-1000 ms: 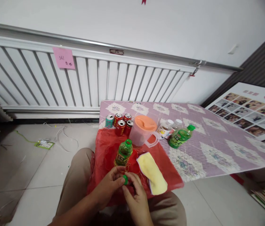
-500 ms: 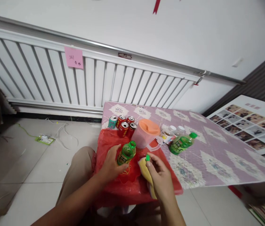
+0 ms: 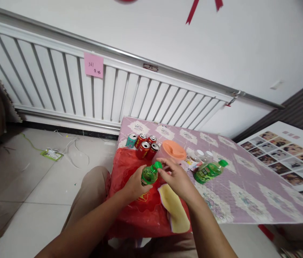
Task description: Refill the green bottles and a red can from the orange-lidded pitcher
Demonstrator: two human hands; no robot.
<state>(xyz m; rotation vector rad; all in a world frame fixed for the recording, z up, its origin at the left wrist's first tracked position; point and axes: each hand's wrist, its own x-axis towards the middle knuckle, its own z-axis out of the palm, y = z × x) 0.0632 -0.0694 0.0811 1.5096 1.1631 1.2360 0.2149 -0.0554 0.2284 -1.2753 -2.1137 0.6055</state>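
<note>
My left hand [image 3: 133,185] is wrapped round a green plastic drink bottle [image 3: 149,175], tilted a little to the right over the red plastic sheet [image 3: 129,218]. On the bottle's mouth sits a green cap [image 3: 157,165]. The fingers of my right hand [image 3: 174,175] pinch this cap from its right side. Below my right hand a yellow cloth [image 3: 175,209] lies on the red sheet. Behind the bottle stands a pink pitcher with an orange lid [image 3: 171,150], its lower part hidden by my right hand.
Several drink cans [image 3: 143,149] stand left of the pitcher. To its right are two white-capped bottles [image 3: 199,154] and another green bottle [image 3: 209,171], on a lilac patterned tablecloth [image 3: 248,186]. A white radiator [image 3: 129,93] runs behind; a green power strip [image 3: 51,154] lies on the floor.
My right hand has moved left and up, bringing the cap from above the cloth onto the bottle's open mouth. The yellow cloth is now more exposed. The camera view has shifted slightly.
</note>
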